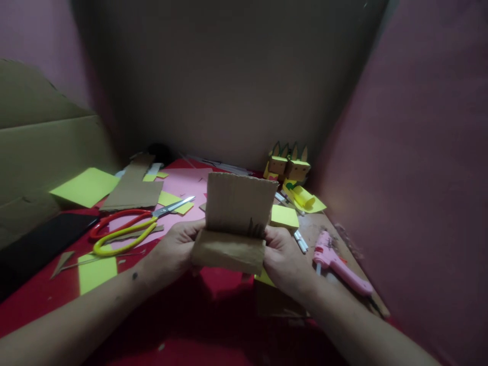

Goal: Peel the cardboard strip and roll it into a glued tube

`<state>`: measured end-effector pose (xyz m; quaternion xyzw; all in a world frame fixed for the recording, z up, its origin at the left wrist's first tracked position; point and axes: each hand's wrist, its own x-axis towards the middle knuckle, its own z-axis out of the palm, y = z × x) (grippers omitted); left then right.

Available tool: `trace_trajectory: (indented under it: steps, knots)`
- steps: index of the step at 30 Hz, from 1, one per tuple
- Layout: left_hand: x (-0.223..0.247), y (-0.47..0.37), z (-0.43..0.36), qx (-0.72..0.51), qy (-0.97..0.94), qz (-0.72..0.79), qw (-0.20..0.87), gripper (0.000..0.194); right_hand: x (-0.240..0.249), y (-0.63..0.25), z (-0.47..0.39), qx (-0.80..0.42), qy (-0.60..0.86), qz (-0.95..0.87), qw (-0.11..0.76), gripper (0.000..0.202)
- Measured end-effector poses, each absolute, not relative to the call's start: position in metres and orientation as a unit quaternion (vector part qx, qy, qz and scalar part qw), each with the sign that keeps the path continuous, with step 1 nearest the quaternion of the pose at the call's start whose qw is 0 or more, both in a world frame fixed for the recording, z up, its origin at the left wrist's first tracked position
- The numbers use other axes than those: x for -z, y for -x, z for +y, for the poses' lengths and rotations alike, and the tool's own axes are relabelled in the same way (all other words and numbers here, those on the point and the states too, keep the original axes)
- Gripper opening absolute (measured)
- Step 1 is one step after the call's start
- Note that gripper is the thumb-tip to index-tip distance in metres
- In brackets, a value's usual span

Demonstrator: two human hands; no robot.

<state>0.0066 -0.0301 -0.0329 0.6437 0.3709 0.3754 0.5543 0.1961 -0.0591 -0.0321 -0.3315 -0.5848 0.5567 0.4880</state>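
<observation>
A piece of brown cardboard (pixel 241 206), bent along a crease, is held up in front of me above the red tabletop. Its upper panel stands upright with a torn-looking top edge and dark marks near the lower right; the lower flap tilts toward me. My left hand (pixel 182 249) grips the left edge at the fold, fingers closed. On the opposite edge my right hand (pixel 284 256) is closed in the same way. Fingers behind the cardboard are hidden. Scissors (pixel 131 229) with red and yellow handles lie left of my left hand, blades pointing away.
A pink glue gun (pixel 339 264) rests on a board at the right. Two yellow-and-brown cardboard figures (pixel 288 165) stand at the back. Pink paper (pixel 183 178), yellow sheets (pixel 86 187) and cardboard scraps (pixel 133 190) lie left, near a black flat object (pixel 46 244). Walls enclose both sides.
</observation>
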Motion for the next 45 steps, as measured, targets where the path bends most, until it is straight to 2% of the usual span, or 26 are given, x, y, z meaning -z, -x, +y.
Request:
trace_trajectory:
  steps: [5,9,17,22,27,34,45]
  knots:
    - [0.025,-0.006,-0.031,-0.371,-0.622,0.355,0.592,0.01,0.029,-0.191,-0.06,-0.627,0.321,-0.514,0.49,0.017]
    - [0.02,-0.004,-0.031,-0.371,-0.616,0.326,0.613,0.022,0.027,-0.189,-0.06,-0.673,0.323,-0.479,0.462,0.024]
    - [0.02,-0.009,-0.033,-0.422,-0.567,0.33,0.626,0.027,0.023,-0.183,-0.062,-0.671,0.324,-0.466,0.476,0.022]
    - [0.024,-0.012,-0.036,-0.448,-0.541,0.329,0.631,0.024,0.025,-0.177,-0.06,-0.664,0.322,-0.435,0.516,0.021]
    - [0.022,-0.015,-0.041,-0.446,-0.539,0.309,0.645,0.022,0.025,-0.181,-0.06,-0.682,0.327,-0.449,0.476,0.016]
    - [0.028,-0.013,-0.037,-0.366,-0.571,0.306,0.668,0.011,0.019,-0.181,-0.06,-0.691,0.356,-0.421,0.467,0.02]
    - [0.019,-0.018,-0.043,-0.4,-0.546,0.271,0.685,0.012,0.019,-0.177,-0.059,-0.679,0.343,-0.458,0.46,0.02]
